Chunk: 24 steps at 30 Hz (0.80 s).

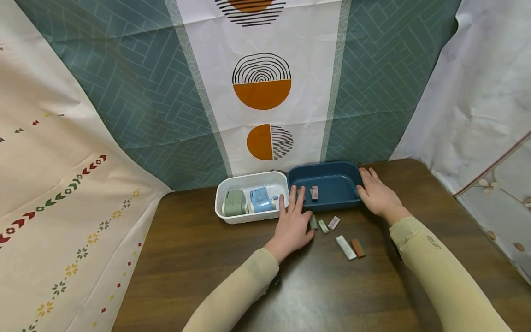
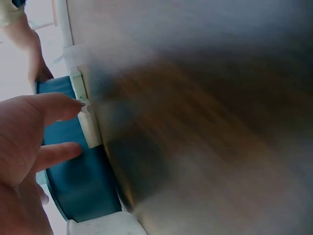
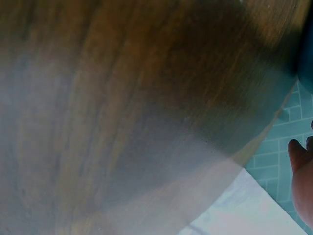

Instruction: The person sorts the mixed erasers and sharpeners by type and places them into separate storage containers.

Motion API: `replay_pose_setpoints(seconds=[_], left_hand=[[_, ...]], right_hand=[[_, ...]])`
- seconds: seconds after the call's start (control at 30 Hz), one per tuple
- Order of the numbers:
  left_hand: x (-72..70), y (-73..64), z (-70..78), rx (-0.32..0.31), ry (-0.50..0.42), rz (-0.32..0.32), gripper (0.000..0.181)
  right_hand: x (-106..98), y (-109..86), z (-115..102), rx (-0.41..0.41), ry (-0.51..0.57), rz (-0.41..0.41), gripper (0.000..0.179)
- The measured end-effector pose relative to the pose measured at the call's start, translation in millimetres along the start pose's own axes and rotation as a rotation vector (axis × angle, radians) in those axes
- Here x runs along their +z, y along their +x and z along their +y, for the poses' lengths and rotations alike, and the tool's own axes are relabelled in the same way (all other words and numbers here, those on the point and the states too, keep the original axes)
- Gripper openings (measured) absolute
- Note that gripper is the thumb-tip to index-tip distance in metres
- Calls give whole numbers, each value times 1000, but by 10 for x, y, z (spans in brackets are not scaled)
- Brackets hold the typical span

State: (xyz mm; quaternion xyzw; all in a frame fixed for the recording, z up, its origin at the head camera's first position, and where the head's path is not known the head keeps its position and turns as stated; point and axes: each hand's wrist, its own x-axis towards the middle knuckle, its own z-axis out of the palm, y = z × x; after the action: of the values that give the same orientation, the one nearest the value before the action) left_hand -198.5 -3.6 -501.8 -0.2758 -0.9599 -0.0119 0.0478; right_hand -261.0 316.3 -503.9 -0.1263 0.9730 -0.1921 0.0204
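My left hand [image 1: 289, 229] is over the table with fingers spread, fingertips at the near-left corner of the blue tray [image 1: 332, 205]. Its thumb side lies beside a dark green eraser-like block [image 1: 313, 222]; in the left wrist view, thumb and finger flank a pale block [image 2: 90, 126], and a firm hold is not visible. My right hand [image 1: 379, 196] rests straight fingers against the tray's right rim. Inside the tray is a pink eraser [image 1: 315, 192]. On the table lie a green-and-white eraser [image 1: 323, 226], another pink eraser [image 1: 333, 223], a white eraser [image 1: 346, 247] and an orange-green eraser [image 1: 357, 248].
Left of the blue tray, a white tray [image 1: 220, 207] holds a green boxy device [image 1: 235, 203] and a blue one [image 1: 260, 200], possibly pencil sharpeners. Patterned cloth [image 1: 265, 138] hangs behind the wooden table [image 1: 186, 258].
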Motion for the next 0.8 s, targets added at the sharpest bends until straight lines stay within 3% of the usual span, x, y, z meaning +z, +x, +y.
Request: replay_pose_setpoints(seconds=[0.33,0.53,0.8], left_hand=[[-20,62,97,3,15,-31,39],[-24,96,137,-29,32,-73,42],[-22,115,160,-43,55,-85,43]], right_hand=[[-9,-10,-7,-1,8,-12,71],[-2,-13,-13,0,6,-15,72],[-8,-19,-25,1,8,-14,72]])
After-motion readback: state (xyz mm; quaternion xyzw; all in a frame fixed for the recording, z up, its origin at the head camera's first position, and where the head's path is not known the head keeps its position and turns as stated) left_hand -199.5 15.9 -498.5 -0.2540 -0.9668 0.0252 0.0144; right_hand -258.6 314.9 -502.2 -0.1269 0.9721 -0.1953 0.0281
